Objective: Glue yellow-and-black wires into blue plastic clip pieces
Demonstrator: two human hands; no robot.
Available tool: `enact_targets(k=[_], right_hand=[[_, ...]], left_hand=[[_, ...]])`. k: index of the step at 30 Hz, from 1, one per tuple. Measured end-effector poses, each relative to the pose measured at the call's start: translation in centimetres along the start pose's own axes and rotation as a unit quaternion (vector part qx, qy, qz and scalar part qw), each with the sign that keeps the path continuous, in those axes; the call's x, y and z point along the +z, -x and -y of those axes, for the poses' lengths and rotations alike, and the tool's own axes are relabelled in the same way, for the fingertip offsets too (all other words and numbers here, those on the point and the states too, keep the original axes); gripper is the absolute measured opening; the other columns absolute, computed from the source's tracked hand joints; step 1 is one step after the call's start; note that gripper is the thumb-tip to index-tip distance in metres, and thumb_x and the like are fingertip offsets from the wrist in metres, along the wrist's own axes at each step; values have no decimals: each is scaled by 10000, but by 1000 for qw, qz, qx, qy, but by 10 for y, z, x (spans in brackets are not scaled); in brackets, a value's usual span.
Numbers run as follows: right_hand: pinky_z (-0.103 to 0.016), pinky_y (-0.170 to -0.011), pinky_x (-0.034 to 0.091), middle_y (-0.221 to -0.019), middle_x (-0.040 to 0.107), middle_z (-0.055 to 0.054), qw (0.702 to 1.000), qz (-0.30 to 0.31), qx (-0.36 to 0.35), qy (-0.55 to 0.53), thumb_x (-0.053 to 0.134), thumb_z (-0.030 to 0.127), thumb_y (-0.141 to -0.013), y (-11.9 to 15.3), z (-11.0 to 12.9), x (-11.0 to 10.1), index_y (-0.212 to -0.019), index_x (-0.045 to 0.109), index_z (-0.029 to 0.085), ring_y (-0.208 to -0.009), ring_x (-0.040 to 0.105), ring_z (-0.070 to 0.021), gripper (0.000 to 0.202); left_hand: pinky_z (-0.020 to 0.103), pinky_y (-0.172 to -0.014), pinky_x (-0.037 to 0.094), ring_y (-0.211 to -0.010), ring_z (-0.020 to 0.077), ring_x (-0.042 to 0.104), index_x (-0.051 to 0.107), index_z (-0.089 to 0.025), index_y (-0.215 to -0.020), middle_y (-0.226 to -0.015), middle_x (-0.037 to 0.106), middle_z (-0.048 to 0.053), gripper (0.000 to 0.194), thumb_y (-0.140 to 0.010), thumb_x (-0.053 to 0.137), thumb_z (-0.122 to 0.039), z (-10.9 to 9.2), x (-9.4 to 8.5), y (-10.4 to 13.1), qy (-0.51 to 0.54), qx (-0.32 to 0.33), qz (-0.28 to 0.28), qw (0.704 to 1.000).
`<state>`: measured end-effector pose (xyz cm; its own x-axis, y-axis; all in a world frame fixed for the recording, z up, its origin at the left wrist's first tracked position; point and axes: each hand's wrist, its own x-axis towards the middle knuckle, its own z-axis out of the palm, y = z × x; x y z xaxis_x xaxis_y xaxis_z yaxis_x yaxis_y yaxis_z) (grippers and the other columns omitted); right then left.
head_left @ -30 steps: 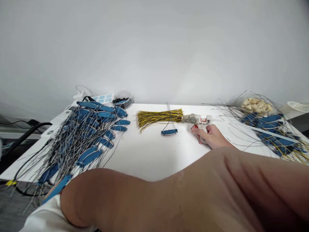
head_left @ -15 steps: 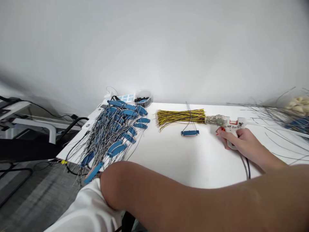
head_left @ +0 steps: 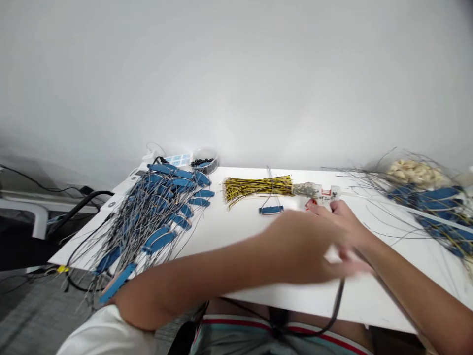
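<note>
My right hand is wrapped round the handle of a white hot glue gun, a finger at its red trigger. The gun's stained nozzle end points left, and a long pale glue stick runs out of its back. Touching or close to the nozzle is a bundle of yellow and black wires on the table. Across the bundle lie the grey leads of a small blue part. My left hand, smeared by motion, passes in front of my right forearm; its grip is unclear.
A heap of blue parts with grey wires covers the left of the white table. Behind it stands a clear round tub with small black pieces. At right are cream-coloured pieces and more blue parts. A black cable hangs below.
My left arm has swung back from the right, bringing the left hand into view. The camera has turned slightly right. My right hand still holds the glue gun by the wire bundle.
</note>
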<state>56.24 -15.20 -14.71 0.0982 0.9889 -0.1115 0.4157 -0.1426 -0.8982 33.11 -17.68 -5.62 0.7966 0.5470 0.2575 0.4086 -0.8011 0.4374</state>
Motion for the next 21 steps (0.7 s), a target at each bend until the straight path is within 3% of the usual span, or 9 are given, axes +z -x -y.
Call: enact_targets(k=[5,8,11,13,16,21], right_hand=[[-299,-565,379,-526,571,-27,999,33,-25,-24,684,695,-920,-2,4,1,-620,609,192,-547,504,-161,591],[-302,-627,412,-656,655,-33,998,37,-37,-37,711,641,-920,-1,7,1,-788,692,178,-628,541,-172,482],[-310,-700,449,-766,700,-36,994,48,-74,-63,701,569,-950,0,10,0,-990,731,177,-713,599,-189,396],[-312,-675,437,-696,660,-21,994,55,-75,-55,663,554,-978,1,11,-2,-1010,745,171,-674,589,-187,393],[-307,-598,373,-619,598,-4,994,81,-71,-22,620,559,-1004,2,10,-4,-962,767,161,-587,532,-169,427],[-299,-619,375,-753,624,-7,994,83,-71,16,658,561,-988,5,4,-1,-939,733,174,-659,544,-169,397]], left_hand=[[317,-652,346,-728,151,593,653,-216,-866,-799,673,-17,360,-978,647,-558,93,4,-2,-75,-194,-100,973],[321,-725,407,-881,187,630,659,-238,-1026,-940,678,-3,280,-949,684,-506,127,15,10,-77,-181,-87,977],[344,-880,471,-1089,221,632,680,-255,-1146,-1144,687,32,257,-969,675,-441,138,21,14,-65,-102,-72,990],[362,-941,479,-1130,229,620,708,-270,-1175,-1186,679,39,252,-983,667,-427,141,23,12,-64,-74,-80,992],[377,-928,475,-1087,237,609,752,-262,-1066,-1093,683,42,200,-998,652,-421,144,27,7,-66,-82,-91,990],[366,-863,451,-1004,235,598,733,-225,-931,-983,693,45,189,-967,682,-404,143,34,2,-55,-139,-120,981]])
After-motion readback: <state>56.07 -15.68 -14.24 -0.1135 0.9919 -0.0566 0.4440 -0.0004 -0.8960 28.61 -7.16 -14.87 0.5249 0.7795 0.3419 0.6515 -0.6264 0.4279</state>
